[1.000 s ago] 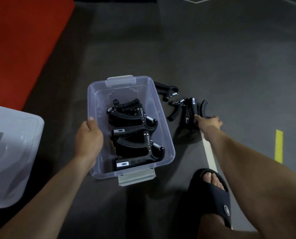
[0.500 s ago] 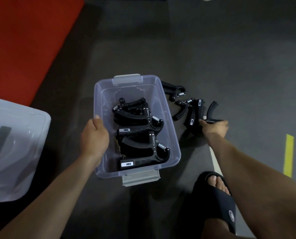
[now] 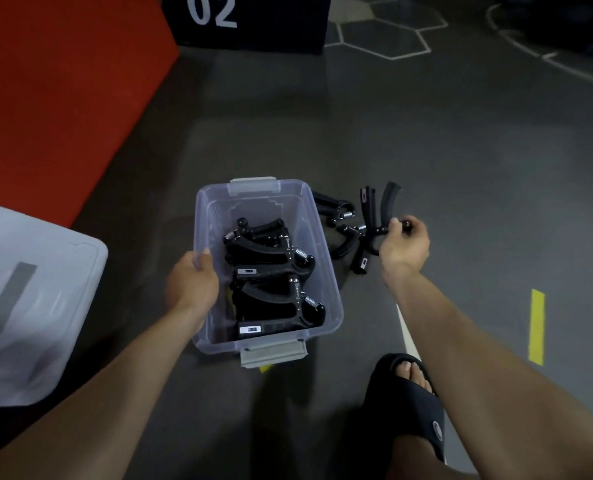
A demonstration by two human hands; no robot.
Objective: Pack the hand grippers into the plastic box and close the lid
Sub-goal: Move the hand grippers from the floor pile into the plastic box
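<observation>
The lid [image 3: 28,299] lies on the floor [image 3: 426,133] well left of the box [image 3: 333,306], so closing is not yet done. The left hand [image 3: 191,282] grips the box's left wall, fingers curled over the rim. Inside the box lie several packed grippers [image 3: 271,282], stacked along its length; about three, though the exact count is hard to tell. Just right of the box, a few loose grippers [image 3: 336,216] are on the floor. The right hand [image 3: 404,249] pinches one gripper [image 3: 374,216] by its knob end, lifted clear of the others. By my judgement, the packing is roughly half done: this gripper, the loose ones, then the lid remain.
</observation>
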